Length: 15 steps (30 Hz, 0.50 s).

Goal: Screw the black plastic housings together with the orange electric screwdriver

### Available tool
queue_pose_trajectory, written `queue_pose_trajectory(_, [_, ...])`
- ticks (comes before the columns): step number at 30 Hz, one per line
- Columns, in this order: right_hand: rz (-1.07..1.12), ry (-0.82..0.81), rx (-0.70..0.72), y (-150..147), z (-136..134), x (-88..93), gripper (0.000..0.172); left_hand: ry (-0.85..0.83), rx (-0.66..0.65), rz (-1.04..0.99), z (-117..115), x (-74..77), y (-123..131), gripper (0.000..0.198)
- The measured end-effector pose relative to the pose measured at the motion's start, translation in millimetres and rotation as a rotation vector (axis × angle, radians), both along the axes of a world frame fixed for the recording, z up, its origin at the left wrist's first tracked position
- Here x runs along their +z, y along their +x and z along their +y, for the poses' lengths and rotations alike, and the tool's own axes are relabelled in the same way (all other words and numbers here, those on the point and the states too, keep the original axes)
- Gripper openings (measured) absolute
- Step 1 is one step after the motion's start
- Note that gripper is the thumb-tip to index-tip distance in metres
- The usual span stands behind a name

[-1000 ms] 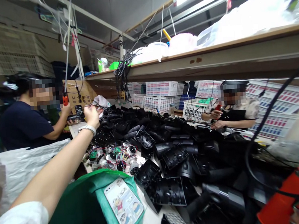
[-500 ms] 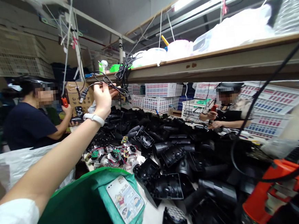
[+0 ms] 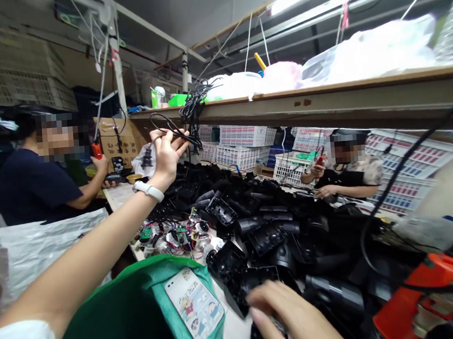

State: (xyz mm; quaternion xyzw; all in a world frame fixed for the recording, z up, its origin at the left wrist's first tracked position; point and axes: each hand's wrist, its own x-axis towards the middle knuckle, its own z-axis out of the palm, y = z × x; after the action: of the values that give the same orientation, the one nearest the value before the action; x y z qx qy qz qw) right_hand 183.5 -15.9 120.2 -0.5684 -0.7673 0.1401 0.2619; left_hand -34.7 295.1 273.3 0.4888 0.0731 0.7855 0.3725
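Note:
My left hand (image 3: 165,154) is stretched far out over the bench, level with the wooden shelf (image 3: 323,102), and pinches a thin black cable (image 3: 176,131) that runs to a bundle of black cables (image 3: 192,107) hanging from the shelf edge. A white band sits on that wrist. My right hand (image 3: 291,318) has come in at the bottom, fingers spread and blurred, just over a black plastic shell (image 3: 241,288); it holds nothing. Under both hands lies a big heap of black plastic housings (image 3: 286,227).
A phone in a cartoon case (image 3: 195,305) lies on green cloth (image 3: 143,312). Small circuit boards and motors (image 3: 177,238) lie near the heap. An orange power tool (image 3: 425,300) hangs at lower right. Two other people work at left and across the bench. White baskets stand behind.
My right hand has entered at the bottom over the black shells. My left hand rose from the bench to the shelf edge, took the cable, then sank slightly.

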Motion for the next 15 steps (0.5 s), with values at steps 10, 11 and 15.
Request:
queue_pose_trajectory(10, [-0.257, -0.103, -0.140, -112.8, 236.6, -34.2, 0.029, 0.086, 0.036, -0.023, 3.3, -10.2, 21.8, 0.011])
queue_pose_trajectory(11, [-0.278, -0.093, -0.158, -114.8, 242.6, -44.3, 0.031, 0.098, 0.037, -0.020, 3.7, -12.1, 22.7, 0.012])
queue_pose_trajectory(15, [-0.353, 0.029, -0.207, -115.4, 238.7, -68.3, 0.036, 0.169, 0.070, -0.038, 1.0, -17.7, 22.2, 0.027])
